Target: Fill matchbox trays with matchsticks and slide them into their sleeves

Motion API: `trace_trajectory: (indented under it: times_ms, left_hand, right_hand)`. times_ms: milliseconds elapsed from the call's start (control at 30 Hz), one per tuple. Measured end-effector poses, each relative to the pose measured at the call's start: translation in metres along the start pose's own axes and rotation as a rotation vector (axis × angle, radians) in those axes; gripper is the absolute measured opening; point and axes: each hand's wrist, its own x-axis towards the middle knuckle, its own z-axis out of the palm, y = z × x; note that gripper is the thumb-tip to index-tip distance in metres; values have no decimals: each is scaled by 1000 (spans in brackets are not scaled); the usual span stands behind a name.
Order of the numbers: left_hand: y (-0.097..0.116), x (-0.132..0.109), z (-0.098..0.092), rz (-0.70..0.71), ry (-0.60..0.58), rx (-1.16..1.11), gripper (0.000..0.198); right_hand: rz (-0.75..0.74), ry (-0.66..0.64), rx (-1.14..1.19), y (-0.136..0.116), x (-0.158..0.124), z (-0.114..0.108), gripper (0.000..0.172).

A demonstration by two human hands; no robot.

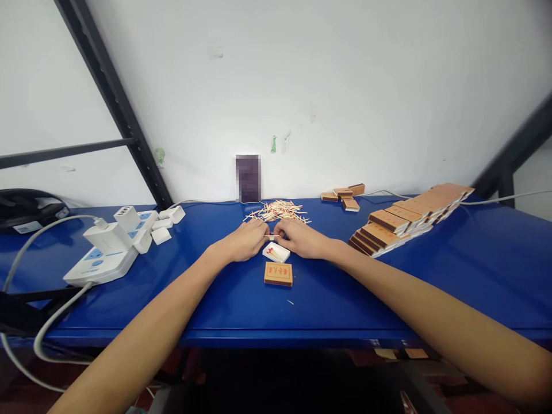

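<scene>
My left hand and my right hand meet over the blue table, fingers curled. Between their fingertips they pinch a small bundle of matchsticks. Just below the hands lies an open white matchbox tray with a few red-tipped matches in it. In front of that tray lies a brown matchbox sleeve, flat, printed side up. A loose pile of matchsticks is spread just beyond the hands.
A long overlapping row of brown matchboxes runs along the right. A few more matchboxes sit near the wall. At the left lie a white power strip with chargers and cables. A single match lies near the front edge.
</scene>
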Motion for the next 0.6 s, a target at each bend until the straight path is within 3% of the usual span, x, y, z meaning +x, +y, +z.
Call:
trace_trajectory:
  times_ms: [233, 400, 600]
  left_hand:
    - [4, 0, -5, -24, -31, 12, 23]
    - [20, -6, -20, 22, 5, 14, 22]
    - [35, -16, -27, 128, -71, -164, 24]
  right_hand:
    - [23, 6, 45, -3, 1, -5, 11]
    - [132, 55, 86, -23, -10, -25, 8]
    - [253, -139, 181, -42, -23, -44, 12]
